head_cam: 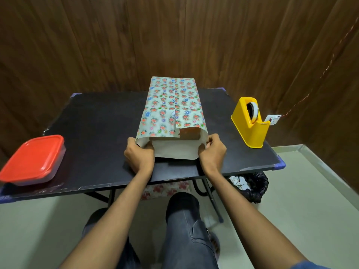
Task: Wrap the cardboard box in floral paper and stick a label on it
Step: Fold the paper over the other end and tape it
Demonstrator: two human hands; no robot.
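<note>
**Near end of the wrap sits open between your hands**

At the left, near the table's [97, 121] front edge, sits a container with a red lid [34, 159] — well apart from the work and not involved.

Your left hand [138, 157] is at the near-left corner of the parcel, fingers curled and pinching the loose edge of the floral paper [171, 105] there. The cardboard box [189, 133] lies in the middle of the table, its long axis running straight away from you toward the far wall. The paper already wraps its length, with an overlapped seam along the top; a patch of bare brown cardboard shows at the near end, right of the seam. The paper overhangs that near end, its plain underside facing you.

Your right hand [212, 152] mirrors the left at the near-right corner, thumb and fingers clamped on the paper's edge. So the open end lies directly between your two hands, equally close to both — the fold, I judge, turns on pushing the side flaps inward toward each other.

Farther right stands the yellow tape dispenser [250, 123], nearer your right hand, a tape tail hanging ready at its cutter. No label is visible yet.
</note>
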